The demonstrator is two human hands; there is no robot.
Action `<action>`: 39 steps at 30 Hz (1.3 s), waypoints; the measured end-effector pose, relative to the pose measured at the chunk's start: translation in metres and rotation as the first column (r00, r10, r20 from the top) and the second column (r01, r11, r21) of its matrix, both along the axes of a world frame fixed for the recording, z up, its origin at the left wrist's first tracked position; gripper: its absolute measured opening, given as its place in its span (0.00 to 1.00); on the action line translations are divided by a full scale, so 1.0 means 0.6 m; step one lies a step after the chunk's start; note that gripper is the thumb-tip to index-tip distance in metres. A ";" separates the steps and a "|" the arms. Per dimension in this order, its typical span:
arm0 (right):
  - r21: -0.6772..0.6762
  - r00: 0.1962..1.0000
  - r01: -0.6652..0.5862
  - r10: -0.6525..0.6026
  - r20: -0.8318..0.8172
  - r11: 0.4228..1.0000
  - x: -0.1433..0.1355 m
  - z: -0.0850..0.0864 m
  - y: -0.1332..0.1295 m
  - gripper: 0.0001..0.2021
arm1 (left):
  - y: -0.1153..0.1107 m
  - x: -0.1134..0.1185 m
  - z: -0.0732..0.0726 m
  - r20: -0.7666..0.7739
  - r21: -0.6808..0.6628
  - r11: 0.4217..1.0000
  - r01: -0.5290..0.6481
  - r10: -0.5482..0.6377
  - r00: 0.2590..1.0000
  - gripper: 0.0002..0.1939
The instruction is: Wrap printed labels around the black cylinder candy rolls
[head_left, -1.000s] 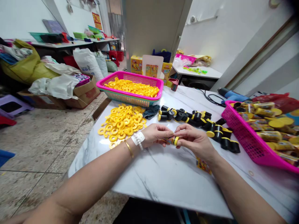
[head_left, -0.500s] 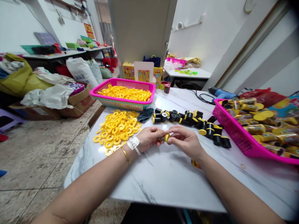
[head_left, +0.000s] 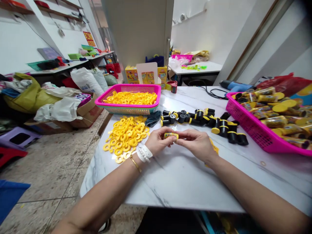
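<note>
In front of me, above the table, my left hand point(head_left: 159, 141) has its fingers closed around a small cylinder with a yellow printed label point(head_left: 171, 135). Its right end meets the fingertips of my right hand point(head_left: 197, 144), which are pinched together there; they partly hide that end. A pile of flat yellow rings point(head_left: 126, 135) lies left of my left hand. Beyond my hands are several black cylinders with yellow rims point(head_left: 195, 119), some upright and some on their sides. A yellow printed piece point(head_left: 214, 146) is partly covered by my right wrist.
A pink basket of yellow rings point(head_left: 96, 100) stands at the back left, a dark cloth point(head_left: 153, 118) near it. At right, another pink basket point(head_left: 253, 133) holds labelled cylinders. Behind it lies a blue heat-gun-like tool point(head_left: 236, 86). Yellow boxes point(head_left: 131, 74) stand at the table's far edge.
The small cylinder has turned between my hands, so its printed label now faces me. My right fingers have drawn closer together at its end. The camera view has shifted slightly.
</note>
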State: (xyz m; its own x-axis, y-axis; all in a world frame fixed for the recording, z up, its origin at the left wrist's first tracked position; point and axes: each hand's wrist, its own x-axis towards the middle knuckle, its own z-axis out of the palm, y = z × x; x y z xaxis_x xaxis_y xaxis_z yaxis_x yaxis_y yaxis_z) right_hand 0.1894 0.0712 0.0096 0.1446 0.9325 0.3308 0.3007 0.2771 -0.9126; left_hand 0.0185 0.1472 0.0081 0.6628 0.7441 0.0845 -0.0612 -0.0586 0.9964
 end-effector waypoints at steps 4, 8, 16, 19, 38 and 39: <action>0.138 0.999 -0.035 0.032 0.024 0.990 0.001 0.002 0.003 0.10 | 0.002 -0.006 0.010 0.014 -0.052 0.997 0.054 -0.053 0.999 0.25; 0.309 0.967 -0.050 -0.031 0.252 0.950 0.009 0.005 0.006 0.11 | 0.009 -0.012 0.010 0.030 -0.286 0.954 0.090 -0.085 0.996 0.29; -0.147 0.983 -0.012 -0.015 -0.185 0.989 0.001 0.008 0.001 0.14 | 0.007 -0.009 0.008 0.026 0.102 0.994 0.045 -0.048 0.999 0.23; -0.247 0.918 -0.152 0.044 -0.394 0.957 -0.001 0.009 0.007 0.24 | 0.006 -0.008 0.007 -0.011 0.100 0.994 0.042 -0.041 0.999 0.24; 0.006 1.000 0.003 -0.003 -0.027 1.000 0.015 -0.008 0.002 0.15 | 0.000 0.001 0.004 -0.004 0.038 0.999 -0.013 0.014 1.000 0.23; -0.053 0.997 -0.011 0.007 -0.076 0.999 0.015 -0.005 0.003 0.16 | 0.000 0.002 0.004 -0.020 0.046 0.999 -0.002 0.003 1.000 0.23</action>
